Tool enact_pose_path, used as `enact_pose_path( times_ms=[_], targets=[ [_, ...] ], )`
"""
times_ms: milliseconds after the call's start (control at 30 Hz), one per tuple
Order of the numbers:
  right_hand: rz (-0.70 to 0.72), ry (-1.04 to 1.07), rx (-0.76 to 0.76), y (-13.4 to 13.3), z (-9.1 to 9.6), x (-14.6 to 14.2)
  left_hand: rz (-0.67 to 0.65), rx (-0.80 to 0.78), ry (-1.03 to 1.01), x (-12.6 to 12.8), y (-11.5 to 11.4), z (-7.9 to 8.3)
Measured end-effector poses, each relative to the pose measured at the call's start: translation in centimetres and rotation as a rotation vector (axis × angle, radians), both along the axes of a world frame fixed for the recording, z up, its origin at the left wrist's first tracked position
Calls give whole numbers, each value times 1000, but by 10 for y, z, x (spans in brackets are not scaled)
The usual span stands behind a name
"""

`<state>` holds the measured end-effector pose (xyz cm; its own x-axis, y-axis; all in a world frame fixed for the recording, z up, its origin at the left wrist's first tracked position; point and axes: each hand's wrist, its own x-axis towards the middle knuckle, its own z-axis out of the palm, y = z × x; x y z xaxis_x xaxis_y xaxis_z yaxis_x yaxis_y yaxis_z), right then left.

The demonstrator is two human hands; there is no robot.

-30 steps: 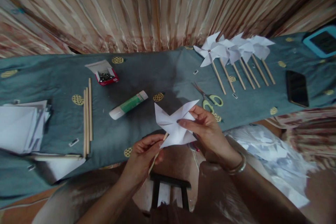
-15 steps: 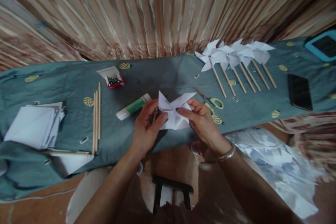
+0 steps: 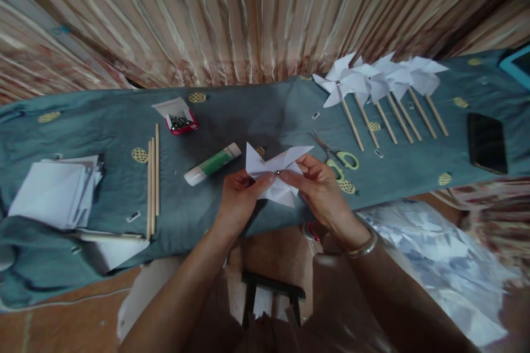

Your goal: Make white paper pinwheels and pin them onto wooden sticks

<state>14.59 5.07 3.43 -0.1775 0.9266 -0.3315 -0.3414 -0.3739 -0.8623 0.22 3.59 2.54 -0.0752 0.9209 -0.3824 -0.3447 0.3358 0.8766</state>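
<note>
Between my two hands is a white paper pinwheel [image 3: 277,193] with folded points and a small shiny metal pin [image 3: 278,173] at its centre. My left hand [image 3: 238,198] grips the pinwheel from the left, its thumb pressed beside the pin. From the right, my right hand [image 3: 321,187] pinches it, thumb tip against the pin. Fingers behind the paper are hidden. A green-and-white glue stick [image 3: 213,164] lies just left of the pinwheel. Scissors [image 3: 335,158] with green handles lie beyond my right hand.
Several pinwheels on sticks [image 3: 345,88] lie at the back right, near a phone [image 3: 487,143]. On the left are a paper stack [image 3: 49,193], wooden sticks [image 3: 153,187] and a red box of pins [image 3: 182,123]. A plastic bag of paper [image 3: 439,265] sits at lower right.
My left thumb has moved inward to the pinwheel's centre, beside the pin. The metal pin shows more plainly now. The camera view has shifted slightly.
</note>
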Motion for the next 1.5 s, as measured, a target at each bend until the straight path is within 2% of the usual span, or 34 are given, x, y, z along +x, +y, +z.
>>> enact_pose_path(
  times_ms=[467,600,700,867,967,1133,1400,1500],
  targets=[
    [-12,-129,127,-5,2,1,68,-42,-83,2,0,-1],
    [-56,-145,136,-4,-5,1,81,-101,-159,6,1,-4],
    [-103,-217,167,0,-15,1,138,-106,-202,7,6,-8],
    [-219,-416,329,5,-23,6,209,-28,-187,1,17,-11],
    [-217,-526,388,3,-19,10,211,-18,-186,-5,19,-7],
    [-138,-687,461,-7,-9,11,212,-5,-160,-11,17,3],
    [-115,-751,703,-17,10,8,196,-14,-159,-11,12,7],
    [-46,-778,723,-19,16,7,165,-31,-182,-8,9,7]
  ],
)
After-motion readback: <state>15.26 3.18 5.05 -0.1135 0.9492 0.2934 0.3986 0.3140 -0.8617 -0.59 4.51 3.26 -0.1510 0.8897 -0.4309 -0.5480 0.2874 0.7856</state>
